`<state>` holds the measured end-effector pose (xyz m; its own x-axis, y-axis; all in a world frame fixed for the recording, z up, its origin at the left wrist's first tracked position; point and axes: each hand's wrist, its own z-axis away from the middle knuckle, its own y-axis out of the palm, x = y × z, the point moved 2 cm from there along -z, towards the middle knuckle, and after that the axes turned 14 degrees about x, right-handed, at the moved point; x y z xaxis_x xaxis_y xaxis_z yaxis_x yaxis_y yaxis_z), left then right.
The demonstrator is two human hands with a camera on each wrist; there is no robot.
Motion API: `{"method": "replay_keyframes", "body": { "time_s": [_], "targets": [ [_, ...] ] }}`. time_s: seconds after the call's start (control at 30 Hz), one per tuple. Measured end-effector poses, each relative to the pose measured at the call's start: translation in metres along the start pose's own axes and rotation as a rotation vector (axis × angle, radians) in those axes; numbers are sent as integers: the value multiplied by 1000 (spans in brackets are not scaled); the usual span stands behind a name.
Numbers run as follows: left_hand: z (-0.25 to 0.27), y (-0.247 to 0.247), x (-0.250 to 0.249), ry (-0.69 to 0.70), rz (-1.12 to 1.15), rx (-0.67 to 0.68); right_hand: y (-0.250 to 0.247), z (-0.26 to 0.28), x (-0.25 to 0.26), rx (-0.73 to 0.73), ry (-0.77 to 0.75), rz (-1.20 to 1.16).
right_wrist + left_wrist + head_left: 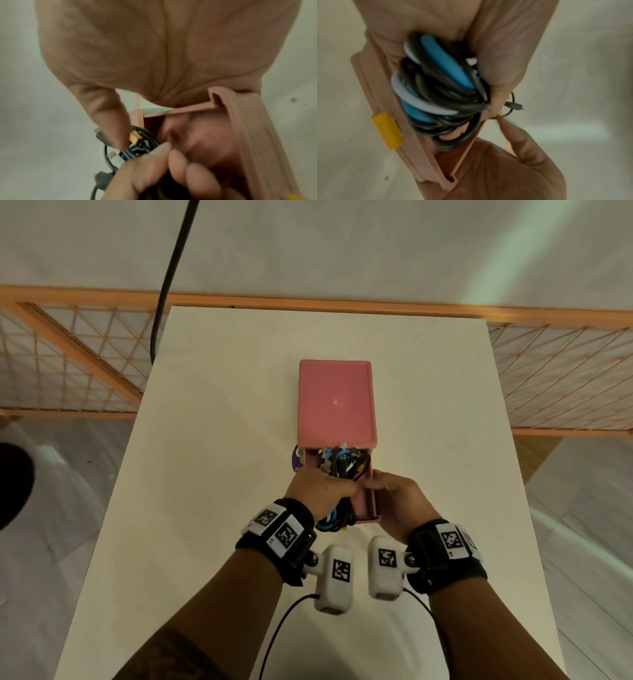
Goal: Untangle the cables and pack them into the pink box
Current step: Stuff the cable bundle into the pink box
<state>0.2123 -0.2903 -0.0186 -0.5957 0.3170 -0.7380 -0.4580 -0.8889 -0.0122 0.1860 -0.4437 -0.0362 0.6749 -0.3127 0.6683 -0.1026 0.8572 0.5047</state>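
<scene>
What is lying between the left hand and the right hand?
The cable bundle and the pink box's open near end, seen in the head view.

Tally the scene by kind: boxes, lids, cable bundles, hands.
Pink box: 1
Pink lid, slid back so the near end of the box is open: 1
Cable bundle (black, blue and white strands; single cables can't be counted): 1
Hands: 2, left hand gripping the bundle, right hand at the box
Total: 5
</scene>
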Motion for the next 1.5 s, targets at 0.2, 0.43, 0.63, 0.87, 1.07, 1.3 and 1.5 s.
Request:
{"method": "replay_keyframes", "body": {
  "time_s": [0.2,0.43,0.63,0.87,1.07,1.3,1.5],
  "targets": [
    [-3,7,-5,27,-114,68,15,-14,22,66,61,333],
    [-11,-7,-4,10,-110,203,10,-29,19,-112,185,424],
    [-8,-13,-4,29,-267,148,6,-37,17,-224,229,414],
    [-10,-2,-7,41,-442,-99,13,-43,19,-205,128,343],
    [-8,-1,-14,76,-535,-154,18,-45,18,-197,98,366],
    [8,-30,-21,14,-173,139,16,-40,23,-213,56,358],
    [8,-63,-23,25,-723,-197,15,-42,18,-233,51,392]
  ]
}}
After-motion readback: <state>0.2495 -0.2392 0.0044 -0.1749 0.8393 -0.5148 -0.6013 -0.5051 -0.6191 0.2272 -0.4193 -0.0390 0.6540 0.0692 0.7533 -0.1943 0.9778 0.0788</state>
